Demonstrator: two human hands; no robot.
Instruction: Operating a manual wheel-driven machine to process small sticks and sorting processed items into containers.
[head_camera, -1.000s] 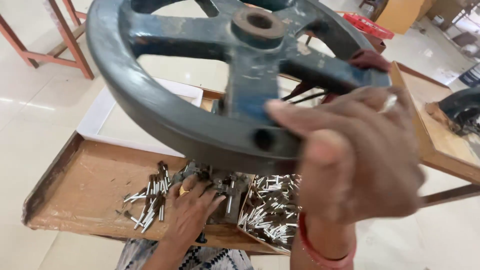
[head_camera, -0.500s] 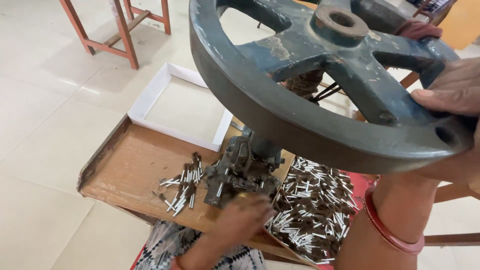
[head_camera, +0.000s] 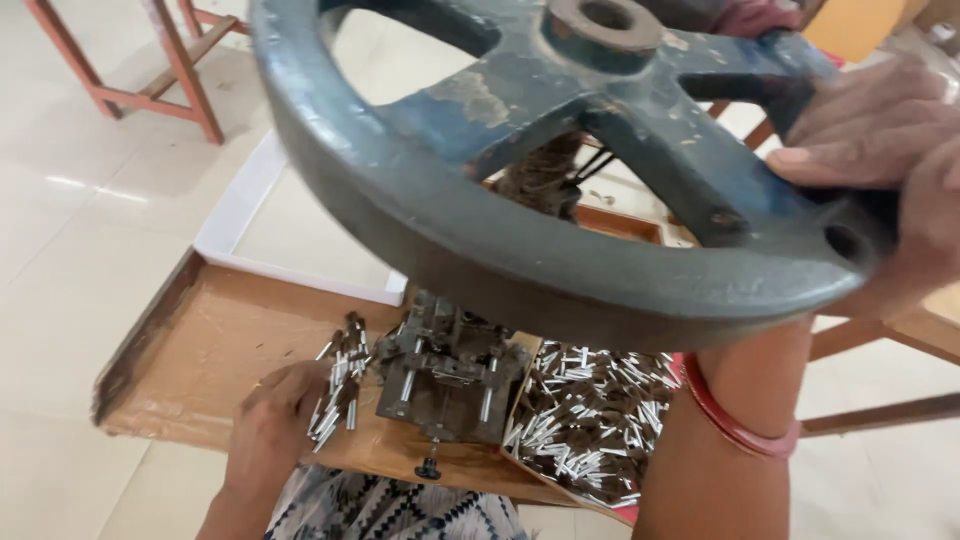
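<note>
Now swung further round, the cast-iron handwheel (head_camera: 560, 170) is gripped at its rim by the right hand (head_camera: 880, 150), while the left hand (head_camera: 275, 415), fingers curled, has shifted onto the metal pins (head_camera: 338, 385) left of the press die (head_camera: 445, 370) near the workbench's (head_camera: 200, 350) front edge.

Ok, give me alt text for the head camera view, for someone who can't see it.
A person's right hand grips the rim of a large blue-grey spoked handwheel on a small press. Below it, their left hand rests by a pile of small metal pins on a wooden tray, beside the press's metal die fixture.
</note>
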